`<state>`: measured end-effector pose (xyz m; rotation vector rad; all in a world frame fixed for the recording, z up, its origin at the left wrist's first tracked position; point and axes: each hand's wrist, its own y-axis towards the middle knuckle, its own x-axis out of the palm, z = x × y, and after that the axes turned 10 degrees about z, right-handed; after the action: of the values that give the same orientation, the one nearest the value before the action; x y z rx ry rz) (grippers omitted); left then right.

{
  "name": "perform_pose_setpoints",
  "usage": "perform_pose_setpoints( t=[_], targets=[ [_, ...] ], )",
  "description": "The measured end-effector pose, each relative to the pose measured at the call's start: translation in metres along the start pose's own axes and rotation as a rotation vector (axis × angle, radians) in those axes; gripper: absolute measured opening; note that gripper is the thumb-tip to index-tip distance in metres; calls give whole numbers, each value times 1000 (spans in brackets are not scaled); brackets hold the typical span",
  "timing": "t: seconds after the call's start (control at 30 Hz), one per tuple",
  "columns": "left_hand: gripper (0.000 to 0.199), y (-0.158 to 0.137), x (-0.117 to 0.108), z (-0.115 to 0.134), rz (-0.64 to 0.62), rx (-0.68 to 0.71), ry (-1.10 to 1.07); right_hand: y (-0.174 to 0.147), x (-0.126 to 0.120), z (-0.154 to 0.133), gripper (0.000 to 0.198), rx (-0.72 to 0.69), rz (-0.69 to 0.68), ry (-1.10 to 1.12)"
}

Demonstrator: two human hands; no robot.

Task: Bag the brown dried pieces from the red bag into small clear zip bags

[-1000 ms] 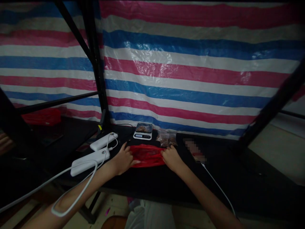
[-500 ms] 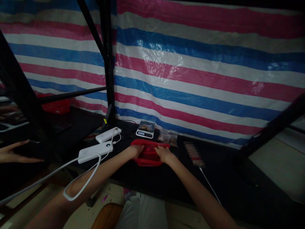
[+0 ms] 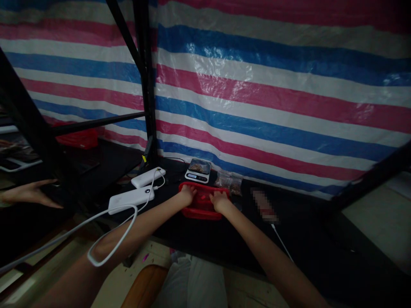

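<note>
A shallow red plastic basket (image 3: 201, 214) stands on the black table in front of me. Its inside looks red and glossy, too dim to make out clearly. My left hand (image 3: 188, 194) reaches over the basket's left side, fingers curled in and closed at the rim. Across from it, my right hand (image 3: 219, 202) is closed at the right side, fingertips bent down into the basket. Just behind stands a white kitchen scale (image 3: 197, 175) with a dark tray of brownish bits on it. Clear bags (image 3: 233, 183) with brown contents lie right of the scale.
Two white power banks (image 3: 131, 199) lie left, with a white cable (image 3: 112, 256) looping over my left forearm. A blurred-out phone-like object (image 3: 265, 206) with a cable lies right. Another person's hand (image 3: 32, 194) is at far left, near a black frame post (image 3: 148, 85) and another red basket (image 3: 78, 139).
My fingers have curled more inside the red basket, the right hand's most plainly. The view has tipped slightly downward. The other person's hand has shifted a little.
</note>
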<state>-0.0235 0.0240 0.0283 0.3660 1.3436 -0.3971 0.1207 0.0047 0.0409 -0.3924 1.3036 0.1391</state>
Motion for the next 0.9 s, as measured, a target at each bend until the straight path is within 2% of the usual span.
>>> perform_pose_setpoints(
  t=[0.33,0.47,0.57,0.67,0.73,0.8,0.9],
  targets=[
    [75,-3,-12,22,-145,-58,171,-4,-5,-6,75,10,-10,-16],
    [67,-7,-21,28,-146,-33,176,-10,-12,-4,77,-28,10,23],
    [55,-15,-37,30,-107,122,82,-21,-28,1,82,-115,55,96],
    [22,-25,-64,23,44,394,-181,-34,-49,13,60,-207,134,172],
    [16,-29,-83,11,227,439,-362,-37,-62,24,40,-259,225,241],
    [18,-27,-95,-7,447,353,-521,-29,-72,35,32,-273,347,302],
    [19,-13,-89,-37,786,97,-687,1,-78,45,33,-116,510,277]
  ],
)
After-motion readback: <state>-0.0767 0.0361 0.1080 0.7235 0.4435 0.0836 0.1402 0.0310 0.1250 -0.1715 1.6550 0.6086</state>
